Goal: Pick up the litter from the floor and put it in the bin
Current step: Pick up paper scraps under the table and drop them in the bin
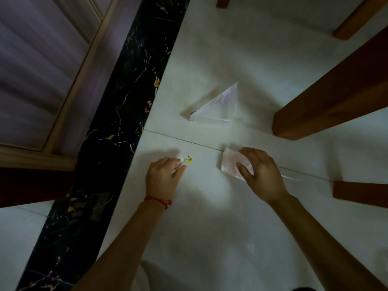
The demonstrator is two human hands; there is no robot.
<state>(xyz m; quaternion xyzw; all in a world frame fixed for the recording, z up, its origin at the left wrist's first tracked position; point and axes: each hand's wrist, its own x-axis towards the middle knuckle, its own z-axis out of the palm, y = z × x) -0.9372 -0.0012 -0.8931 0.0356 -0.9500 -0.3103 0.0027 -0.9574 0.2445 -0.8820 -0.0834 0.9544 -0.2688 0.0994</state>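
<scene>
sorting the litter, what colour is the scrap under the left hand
White with a small yellow patch, seen in the head view: crumpled scrap under the left hand.

Left hand (162,178) covers most of the crumpled scrap (184,161); print on it too small to read. Right hand (260,171) hides the flat paper's (230,162) right part. Wooden legs (336,97) cut off at the frame edge.

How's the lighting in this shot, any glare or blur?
Head view: dim overall, with one bright pool of light on the floor between the left hand and right hand; edges fall dark, the panelled wall looks streaked with blur, and wide-angle distortion bends lines.
</scene>
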